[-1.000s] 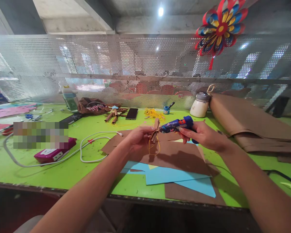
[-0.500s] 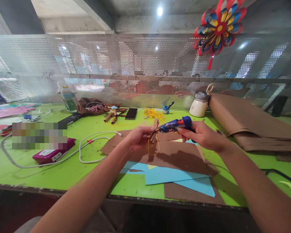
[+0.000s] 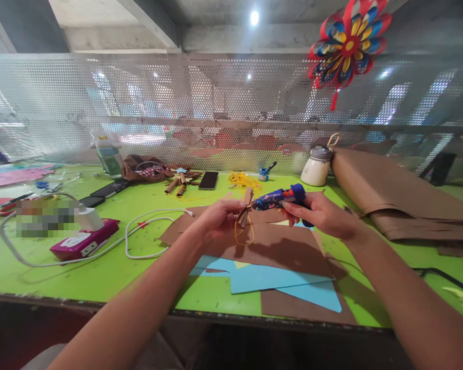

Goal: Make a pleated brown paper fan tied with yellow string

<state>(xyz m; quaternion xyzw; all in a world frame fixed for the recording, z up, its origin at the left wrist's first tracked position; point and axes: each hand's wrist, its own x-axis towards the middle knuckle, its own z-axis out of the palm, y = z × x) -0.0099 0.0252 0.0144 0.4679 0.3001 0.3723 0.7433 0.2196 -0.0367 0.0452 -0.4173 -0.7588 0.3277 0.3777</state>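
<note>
My left hand (image 3: 223, 220) pinches a small folded brown paper piece (image 3: 247, 200), and a loop of yellow string (image 3: 244, 242) hangs from it. In my right hand (image 3: 319, 211) is a blue glue gun (image 3: 280, 198), its fingers wrapped round the handle. The gun points left, with its nozzle at the paper piece; whether it touches I cannot tell. Beneath both hands lie brown paper sheets (image 3: 281, 252) and light blue paper (image 3: 270, 280).
A magenta power strip (image 3: 85, 241) with a white cable (image 3: 128, 241) lies left. Behind are brown paper rolls (image 3: 177, 186), a phone (image 3: 209, 180), yellow string (image 3: 244, 181), a small blue pot (image 3: 264, 174) and a cream bottle (image 3: 316, 167). Folded brown paper (image 3: 401, 195) lies right.
</note>
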